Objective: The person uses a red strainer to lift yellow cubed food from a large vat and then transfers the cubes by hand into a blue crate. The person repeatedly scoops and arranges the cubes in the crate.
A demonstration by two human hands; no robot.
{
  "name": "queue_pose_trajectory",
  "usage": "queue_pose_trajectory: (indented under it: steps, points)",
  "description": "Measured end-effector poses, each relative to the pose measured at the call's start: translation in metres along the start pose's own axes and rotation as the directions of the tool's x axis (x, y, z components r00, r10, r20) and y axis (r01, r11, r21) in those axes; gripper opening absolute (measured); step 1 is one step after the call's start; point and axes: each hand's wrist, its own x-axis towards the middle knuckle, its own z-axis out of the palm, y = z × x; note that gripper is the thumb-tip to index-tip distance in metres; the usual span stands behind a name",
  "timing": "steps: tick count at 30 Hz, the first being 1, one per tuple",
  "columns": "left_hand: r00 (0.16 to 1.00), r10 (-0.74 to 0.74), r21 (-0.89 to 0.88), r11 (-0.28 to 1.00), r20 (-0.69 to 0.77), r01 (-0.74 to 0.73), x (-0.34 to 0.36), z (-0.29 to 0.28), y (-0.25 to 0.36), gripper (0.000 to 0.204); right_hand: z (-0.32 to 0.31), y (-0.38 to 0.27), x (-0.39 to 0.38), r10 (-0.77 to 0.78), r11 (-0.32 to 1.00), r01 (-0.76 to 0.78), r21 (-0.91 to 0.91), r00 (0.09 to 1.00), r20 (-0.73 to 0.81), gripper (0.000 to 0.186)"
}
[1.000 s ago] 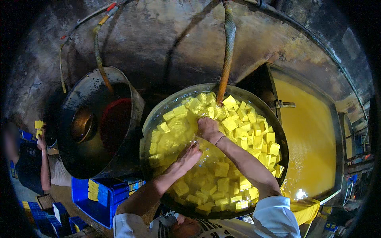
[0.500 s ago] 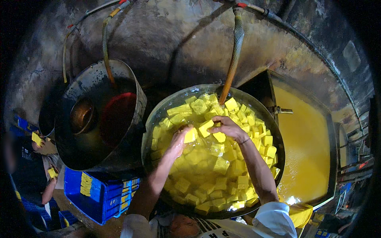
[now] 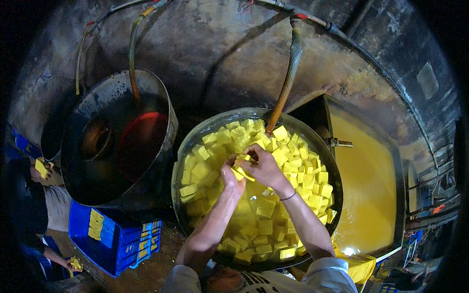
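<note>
A wide round metal vat (image 3: 177,205) in front of me holds many yellow tofu blocks (image 3: 266,207) in yellowish liquid. My left hand (image 3: 231,181) is over the middle of the vat, its fingers curled round yellow tofu pieces (image 3: 241,172). Against it from the right comes my right hand (image 3: 265,165), fingers bent and closed on the same pieces. The fingers partly hide how many pieces are between the hands. A hose (image 3: 287,80) hangs into the vat's far side, close to the heaped blocks.
To the left stands a tilted dark metal tub (image 3: 171,122) with a bowl (image 3: 96,140) inside. A blue crate (image 3: 115,261) with yellow blocks sits below it. At the right is a tank of yellow liquid (image 3: 366,185). A co-worker's hand (image 3: 41,168) holds a yellow block at far left.
My hands have come together, the right moving left and down onto the pieces by the left. Before, they held separate blocks apart. The co-worker's lower hand has moved down.
</note>
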Motion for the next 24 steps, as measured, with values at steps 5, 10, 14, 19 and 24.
queue_pose_trajectory:
  steps: [5, 10, 14, 19, 24]
  points:
    - [0.998, -0.063, -0.251, 0.966, 0.014, 0.065, -0.019, 0.030, 0.016, 0.040, 0.033, 0.033, 0.021, -0.133, 0.929, 0.101, -0.356, 0.989, -0.067, 0.060]
    - [0.996, 0.090, -0.275, 0.958, 0.022, -0.080, -0.038, 0.041, 0.078, 0.036, 0.040, 0.052, 0.077, 0.082, 0.996, -0.080, 0.048, 0.996, -0.044, 0.051]
    - [0.974, 0.203, -0.245, 0.954, 0.098, -0.175, -0.049, 0.043, 0.133, 0.039, 0.087, 0.067, 0.101, -0.075, 0.845, 0.126, -0.519, 0.990, 0.118, 0.055]
    - [0.950, 0.277, -0.148, 0.955, 0.147, -0.256, -0.085, 0.046, 0.169, 0.037, 0.084, 0.079, 0.110, -0.047, 0.899, 0.128, -0.419, 0.979, 0.198, 0.060]
    - [0.920, 0.310, -0.348, 0.912, 0.241, -0.217, -0.116, 0.032, 0.187, 0.036, 0.048, 0.048, 0.095, -0.011, 0.994, -0.022, 0.105, 0.952, 0.306, 0.052]
